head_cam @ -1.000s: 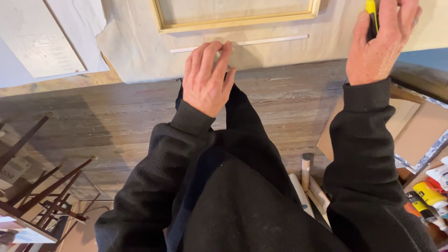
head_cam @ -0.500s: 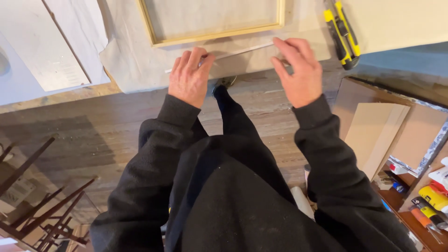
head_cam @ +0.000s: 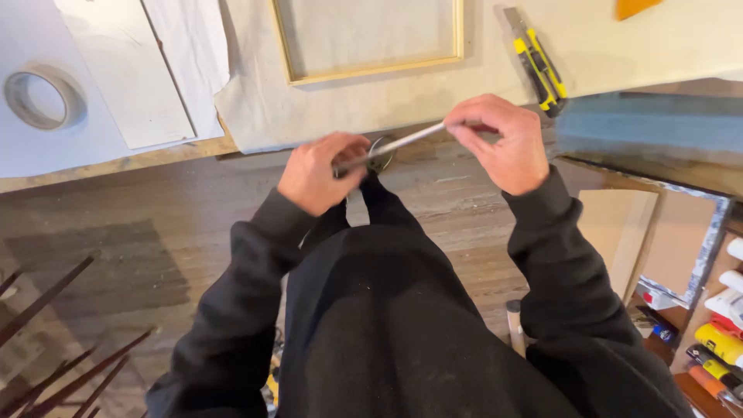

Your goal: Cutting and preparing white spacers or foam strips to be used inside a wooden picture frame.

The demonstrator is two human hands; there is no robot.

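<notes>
Both my hands hold a thin pale strip (head_cam: 406,141), like a slim metal or wooden bar, level in front of my body. My left hand (head_cam: 319,172) pinches its left end and my right hand (head_cam: 499,143) pinches its right end. The strip hangs just below the near edge of a worktable covered in beige cloth (head_cam: 387,93). Above the hands, a light wooden frame (head_cam: 370,37) lies flat on the cloth. A yellow and black utility knife (head_cam: 538,63) lies on the cloth to the right of the frame.
A roll of tape (head_cam: 42,97) and white sheets (head_cam: 131,70) lie at the table's left. Boards (head_cam: 619,232) and paint bottles (head_cam: 720,340) sit at the lower right. Dark chair legs (head_cam: 54,340) stand on the wooden floor at the lower left.
My hands came down off the table edge and toward each other, lifting the thin strip off the cloth. The right hand left the utility knife lying on the table.
</notes>
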